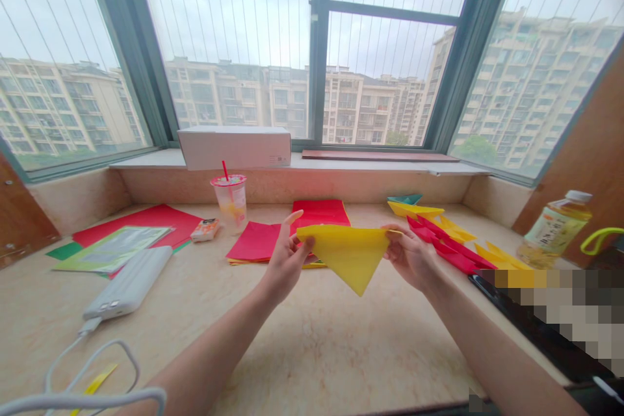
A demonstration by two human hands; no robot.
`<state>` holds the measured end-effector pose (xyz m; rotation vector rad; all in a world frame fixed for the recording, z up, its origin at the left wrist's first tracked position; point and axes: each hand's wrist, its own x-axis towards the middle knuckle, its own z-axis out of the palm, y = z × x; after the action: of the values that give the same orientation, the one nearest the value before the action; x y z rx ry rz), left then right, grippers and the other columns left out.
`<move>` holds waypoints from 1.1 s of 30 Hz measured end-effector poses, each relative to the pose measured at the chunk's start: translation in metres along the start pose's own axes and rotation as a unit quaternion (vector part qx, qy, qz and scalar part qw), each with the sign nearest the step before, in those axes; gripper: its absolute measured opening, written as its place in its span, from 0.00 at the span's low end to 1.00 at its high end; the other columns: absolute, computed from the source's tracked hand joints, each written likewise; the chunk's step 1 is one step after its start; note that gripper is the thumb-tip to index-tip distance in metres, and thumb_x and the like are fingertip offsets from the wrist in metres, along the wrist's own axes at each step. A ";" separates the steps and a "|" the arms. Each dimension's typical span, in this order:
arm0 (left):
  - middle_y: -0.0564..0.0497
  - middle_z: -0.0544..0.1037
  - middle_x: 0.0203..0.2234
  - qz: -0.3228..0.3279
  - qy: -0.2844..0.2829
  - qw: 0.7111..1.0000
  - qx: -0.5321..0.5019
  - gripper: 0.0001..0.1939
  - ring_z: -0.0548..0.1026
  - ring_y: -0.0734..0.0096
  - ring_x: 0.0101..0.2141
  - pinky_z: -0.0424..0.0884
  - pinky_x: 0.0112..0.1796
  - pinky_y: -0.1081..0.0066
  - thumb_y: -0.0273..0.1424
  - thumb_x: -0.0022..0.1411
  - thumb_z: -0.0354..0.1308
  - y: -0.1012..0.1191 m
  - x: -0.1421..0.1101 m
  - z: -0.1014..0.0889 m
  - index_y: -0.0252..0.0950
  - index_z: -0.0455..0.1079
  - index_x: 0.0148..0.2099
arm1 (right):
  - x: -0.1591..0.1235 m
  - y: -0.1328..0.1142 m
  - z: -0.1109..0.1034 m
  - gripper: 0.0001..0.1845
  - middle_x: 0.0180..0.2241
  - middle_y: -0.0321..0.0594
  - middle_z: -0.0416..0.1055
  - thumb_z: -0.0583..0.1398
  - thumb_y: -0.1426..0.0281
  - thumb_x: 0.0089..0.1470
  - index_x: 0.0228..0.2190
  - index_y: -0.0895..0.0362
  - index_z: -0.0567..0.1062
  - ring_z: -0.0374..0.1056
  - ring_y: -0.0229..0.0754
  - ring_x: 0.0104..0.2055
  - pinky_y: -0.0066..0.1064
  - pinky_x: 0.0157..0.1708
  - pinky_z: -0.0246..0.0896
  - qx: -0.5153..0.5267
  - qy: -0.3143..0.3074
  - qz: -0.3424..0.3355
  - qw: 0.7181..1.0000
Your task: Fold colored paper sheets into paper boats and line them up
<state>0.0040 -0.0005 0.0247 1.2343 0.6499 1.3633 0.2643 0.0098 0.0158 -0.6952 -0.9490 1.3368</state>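
Note:
A yellow sheet of paper (353, 257), folded into a triangle, hangs between my two hands with its point down. My left hand (288, 257) pinches its upper left corner, thumb and fingers closed, one finger sticking up. On the other side my right hand (412, 253) grips the upper right corner. Behind the triangle lie red sheets of paper (253, 242) and a red stack (319, 211) with yellow edges. Folded paper boats stand right of my right hand: yellow ones (414, 209), red ones (446, 248) and a dark green one (404, 199).
At left are a white power bank (129, 283) with a cable (63, 361), a green-white packet (114, 248), red paper (146, 221) and a small orange-white pack (205, 230). A plastic cup (230, 205) stands behind. A drink bottle (556, 227) is at right, a white box (236, 147) on the sill.

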 end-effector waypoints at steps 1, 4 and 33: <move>0.45 0.78 0.45 -0.008 0.005 1.000 -0.002 0.18 0.78 0.68 0.36 0.76 0.38 0.67 0.37 0.56 0.65 -0.001 0.001 -0.001 0.39 0.69 0.48 | 0.000 0.001 0.000 0.08 0.24 0.33 0.73 0.67 0.68 0.44 0.30 0.53 0.78 0.62 0.33 0.20 0.25 0.19 0.58 0.002 -0.006 0.003 1.000; 0.41 0.73 0.54 -0.019 0.036 0.999 -0.020 0.12 0.78 0.66 0.39 0.75 0.36 0.70 0.32 0.50 0.68 -0.004 0.004 -0.003 0.34 0.75 0.38 | -0.002 0.001 0.001 0.05 0.22 0.33 0.72 0.65 0.68 0.44 0.29 0.53 0.78 0.63 0.35 0.20 0.26 0.20 0.57 0.003 -0.030 0.009 1.000; 0.43 0.82 0.33 -0.129 0.084 0.988 -0.003 0.07 0.80 0.70 0.27 0.75 0.31 0.76 0.28 0.59 0.60 -0.010 0.007 -0.005 0.29 0.76 0.37 | 0.005 0.014 -0.003 0.23 0.19 0.37 0.70 0.62 0.49 0.52 0.21 0.55 0.78 0.63 0.38 0.22 0.31 0.25 0.57 -0.324 0.018 -0.196 0.925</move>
<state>0.0045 0.0099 0.0159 0.9978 0.8902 1.2569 0.2598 0.0167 0.0028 -0.9585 -1.4348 0.6409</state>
